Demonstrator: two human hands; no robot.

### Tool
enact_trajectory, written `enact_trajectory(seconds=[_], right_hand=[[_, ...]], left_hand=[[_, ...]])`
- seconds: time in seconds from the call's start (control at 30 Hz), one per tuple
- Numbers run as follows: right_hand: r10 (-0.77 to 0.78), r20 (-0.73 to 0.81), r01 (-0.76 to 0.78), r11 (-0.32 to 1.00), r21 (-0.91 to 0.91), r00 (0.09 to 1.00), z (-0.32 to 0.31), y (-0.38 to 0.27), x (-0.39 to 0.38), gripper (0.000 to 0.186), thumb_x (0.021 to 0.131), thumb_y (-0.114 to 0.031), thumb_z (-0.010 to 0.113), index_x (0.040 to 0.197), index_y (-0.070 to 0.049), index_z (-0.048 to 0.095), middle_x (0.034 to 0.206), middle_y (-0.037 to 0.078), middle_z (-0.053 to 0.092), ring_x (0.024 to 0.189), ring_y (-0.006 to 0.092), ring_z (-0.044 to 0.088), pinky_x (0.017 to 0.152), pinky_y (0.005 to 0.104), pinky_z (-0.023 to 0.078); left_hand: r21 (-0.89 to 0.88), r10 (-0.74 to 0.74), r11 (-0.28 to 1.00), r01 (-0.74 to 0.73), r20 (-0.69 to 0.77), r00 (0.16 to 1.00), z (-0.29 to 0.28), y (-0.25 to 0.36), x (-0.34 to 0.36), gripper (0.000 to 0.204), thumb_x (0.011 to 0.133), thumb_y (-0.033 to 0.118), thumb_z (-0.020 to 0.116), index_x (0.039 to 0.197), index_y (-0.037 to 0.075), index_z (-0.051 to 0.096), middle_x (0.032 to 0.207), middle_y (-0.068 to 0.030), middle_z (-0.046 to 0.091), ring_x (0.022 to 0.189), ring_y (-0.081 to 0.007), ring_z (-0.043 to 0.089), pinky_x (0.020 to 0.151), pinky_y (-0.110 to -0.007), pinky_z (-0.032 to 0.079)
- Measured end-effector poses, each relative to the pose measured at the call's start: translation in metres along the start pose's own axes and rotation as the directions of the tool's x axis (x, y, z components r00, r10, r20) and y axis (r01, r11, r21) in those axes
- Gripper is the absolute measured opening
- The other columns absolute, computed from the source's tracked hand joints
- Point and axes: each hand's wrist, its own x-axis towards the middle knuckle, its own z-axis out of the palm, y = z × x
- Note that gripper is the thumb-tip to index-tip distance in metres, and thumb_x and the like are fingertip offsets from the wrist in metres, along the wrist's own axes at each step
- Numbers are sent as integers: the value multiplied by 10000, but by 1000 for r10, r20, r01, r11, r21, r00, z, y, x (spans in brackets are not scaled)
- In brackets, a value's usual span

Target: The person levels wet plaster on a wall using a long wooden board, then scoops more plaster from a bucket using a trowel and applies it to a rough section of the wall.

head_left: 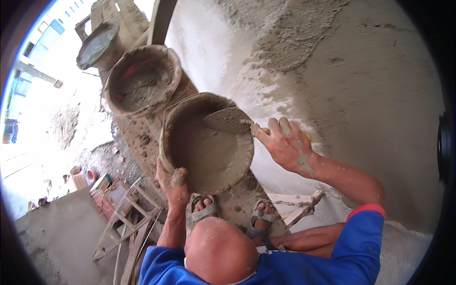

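My right hand, smeared with mortar, is closed round the handle of a trowel. The blade points left over the far side of a round bucket, just inside its rim. Wet grey mortar lies in the bucket. My left hand grips the near-left rim, with the thumb toward the inside and a lump of mortar on it. The bucket stands on a mortar-spattered plank, beside my sandalled feet.
Two more buckets stand farther along the plank: one with mortar and a smaller one. A partly plastered wall rises on the right. Down on the left lie a wooden frame, a gravel heap and several bricks.
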Motion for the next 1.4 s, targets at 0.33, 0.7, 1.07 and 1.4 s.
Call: enact_trajectory(seconds=[0.33, 0.7, 1.07, 1.4], right_hand=[[-165, 269, -53, 758, 650, 949, 50, -36, 20, 366, 808, -157, 585, 1158, -49, 571, 885, 243, 648, 817, 410, 649, 756, 474, 533], [9, 74, -62, 647, 760, 997, -7, 18, -20, 374, 789, -179, 706, 1090, -70, 512, 899, 168, 620, 792, 312, 644, 740, 392, 527], [855, 84, -695, 355, 625, 511, -35, 145, -59, 341, 869, -148, 603, 1190, -34, 582, 1048, 147, 637, 753, 174, 611, 623, 315, 547], [51, -98, -24, 965, 261, 994, -26, 22, -31, 352, 839, -136, 594, 1187, -87, 579, 919, 145, 621, 715, 234, 624, 608, 299, 533]], left_hand=[[13, -139, 990, 139, -4, 990, -11, 9, -1, 483, 661, 47, 569, 1138, -32, 558, 886, -15, 575, 765, -113, 502, 703, -249, 436], [-265, -102, 958, 115, 63, 993, -8, 2, 3, 541, 662, 49, 557, 1198, -20, 519, 958, -28, 571, 757, -107, 537, 649, -223, 454], [-224, -182, 957, 183, 24, 983, -9, 3, 3, 551, 655, 23, 512, 1204, -15, 519, 943, -30, 567, 732, -122, 524, 625, -227, 442], [-209, -193, 959, 192, 19, 981, -11, -7, 3, 517, 643, 93, 574, 1148, -14, 554, 829, 17, 540, 658, -90, 468, 570, -209, 395]])
